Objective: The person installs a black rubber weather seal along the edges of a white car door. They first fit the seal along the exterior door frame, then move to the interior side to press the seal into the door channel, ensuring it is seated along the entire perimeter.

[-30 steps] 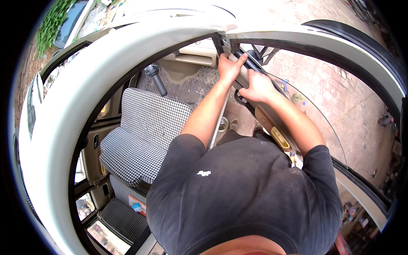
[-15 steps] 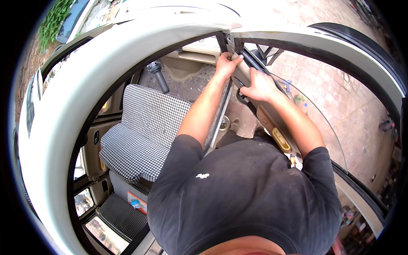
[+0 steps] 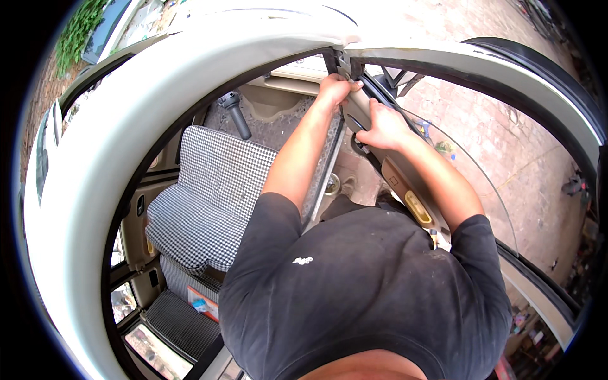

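Note:
The beige trim panel (image 3: 360, 104) of an open car door runs from top centre toward the lower right. At its front corner, by the hinge side, my left hand (image 3: 335, 89) is closed on the panel's edge, thumb lying on top; most of its fingertips are hidden. Farther back along the top edge, my right hand (image 3: 384, 125) grips the same panel, with the thumb on the inner face near the dark door handle (image 3: 358, 147) and its fingers over the window side. A raised sheet of window glass (image 3: 491, 180) stands just beyond my right forearm.
To the left, a checked seat (image 3: 209, 190) fills the cabin, with a grey-black lever-like part (image 3: 235, 115) on the floor ahead of it. The white roof (image 3: 69, 209) curves around the doorway. A round container (image 3: 332, 183) sits low beside my feet; a blue tool (image 3: 425, 128) lies on the paving outside.
My left hand has curled slightly and shifted a little lower at the panel's front corner. My right hand keeps almost the same place, its fingers marginally higher.

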`<move>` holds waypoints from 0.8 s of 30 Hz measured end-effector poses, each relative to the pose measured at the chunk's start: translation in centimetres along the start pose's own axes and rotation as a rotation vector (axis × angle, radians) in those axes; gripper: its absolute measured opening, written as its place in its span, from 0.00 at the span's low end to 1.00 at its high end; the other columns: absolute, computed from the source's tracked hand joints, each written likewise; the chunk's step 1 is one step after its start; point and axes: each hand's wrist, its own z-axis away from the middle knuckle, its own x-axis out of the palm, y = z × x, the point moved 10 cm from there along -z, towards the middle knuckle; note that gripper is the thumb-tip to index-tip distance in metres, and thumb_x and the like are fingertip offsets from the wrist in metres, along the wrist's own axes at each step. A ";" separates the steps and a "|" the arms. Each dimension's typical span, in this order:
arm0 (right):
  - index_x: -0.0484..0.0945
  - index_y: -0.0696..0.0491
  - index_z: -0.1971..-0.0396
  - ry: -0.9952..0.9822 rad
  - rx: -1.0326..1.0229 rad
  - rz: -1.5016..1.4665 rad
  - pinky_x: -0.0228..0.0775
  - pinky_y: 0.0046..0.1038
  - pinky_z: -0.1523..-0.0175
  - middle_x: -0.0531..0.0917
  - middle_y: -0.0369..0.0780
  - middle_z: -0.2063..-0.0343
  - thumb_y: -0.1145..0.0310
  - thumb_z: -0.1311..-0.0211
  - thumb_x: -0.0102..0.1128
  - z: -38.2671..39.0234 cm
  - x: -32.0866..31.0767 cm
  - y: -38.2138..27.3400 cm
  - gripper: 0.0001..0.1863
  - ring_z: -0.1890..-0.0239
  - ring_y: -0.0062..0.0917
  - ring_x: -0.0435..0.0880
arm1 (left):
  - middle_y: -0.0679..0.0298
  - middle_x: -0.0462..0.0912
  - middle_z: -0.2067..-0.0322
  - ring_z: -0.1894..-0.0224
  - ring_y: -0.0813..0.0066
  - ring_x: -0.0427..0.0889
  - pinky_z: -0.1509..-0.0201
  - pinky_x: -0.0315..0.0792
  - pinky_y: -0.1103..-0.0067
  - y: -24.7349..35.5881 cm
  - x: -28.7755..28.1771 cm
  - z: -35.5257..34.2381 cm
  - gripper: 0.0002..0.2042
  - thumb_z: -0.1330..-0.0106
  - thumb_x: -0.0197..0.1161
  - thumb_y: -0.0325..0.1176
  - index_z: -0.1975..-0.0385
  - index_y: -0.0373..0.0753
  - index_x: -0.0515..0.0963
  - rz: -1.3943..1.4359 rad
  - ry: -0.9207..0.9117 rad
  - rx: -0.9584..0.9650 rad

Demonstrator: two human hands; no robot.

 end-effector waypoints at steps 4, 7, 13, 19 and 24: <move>0.67 0.63 0.58 0.024 -0.016 -0.017 0.76 0.44 0.49 0.82 0.58 0.62 0.56 0.57 0.65 0.0 0.1 0.2 0.31 0.55 0.50 0.83 | 0.53 0.80 0.54 0.52 0.61 0.78 0.58 0.75 0.67 0.7 0.4 0.2 0.28 0.44 0.74 0.38 0.48 0.29 0.73 0.001 -0.061 0.032; 0.67 0.63 0.59 0.032 -0.034 0.003 0.76 0.44 0.49 0.81 0.58 0.61 0.57 0.57 0.65 0.0 0.2 0.2 0.30 0.55 0.50 0.83 | 0.52 0.80 0.57 0.55 0.63 0.79 0.59 0.75 0.70 0.5 0.6 0.5 0.26 0.45 0.70 0.39 0.50 0.29 0.73 -0.006 0.090 0.174; 0.66 0.63 0.57 0.030 -0.042 0.025 0.76 0.43 0.48 0.81 0.58 0.60 0.57 0.57 0.65 0.0 0.4 0.2 0.31 0.54 0.49 0.82 | 0.43 0.77 0.52 0.54 0.59 0.81 0.53 0.77 0.68 -2.7 2.3 -0.2 0.35 0.47 0.70 0.42 0.45 0.22 0.66 0.336 0.121 0.153; 0.66 0.64 0.56 0.027 -0.044 0.034 0.76 0.43 0.48 0.81 0.58 0.61 0.57 0.56 0.65 0.2 0.3 0.1 0.32 0.54 0.48 0.83 | 0.45 0.75 0.48 0.48 0.57 0.78 0.44 0.72 0.64 -1.5 2.3 0.6 0.40 0.45 0.74 0.46 0.41 0.24 0.62 0.157 0.273 0.190; 0.67 0.66 0.55 0.006 -0.039 0.047 0.77 0.41 0.48 0.82 0.57 0.59 0.55 0.54 0.64 0.2 0.5 0.3 0.34 0.54 0.46 0.84 | 0.42 0.76 0.48 0.47 0.57 0.79 0.44 0.73 0.68 -1.1 2.4 0.2 0.41 0.46 0.77 0.47 0.45 0.21 0.64 0.153 0.247 0.270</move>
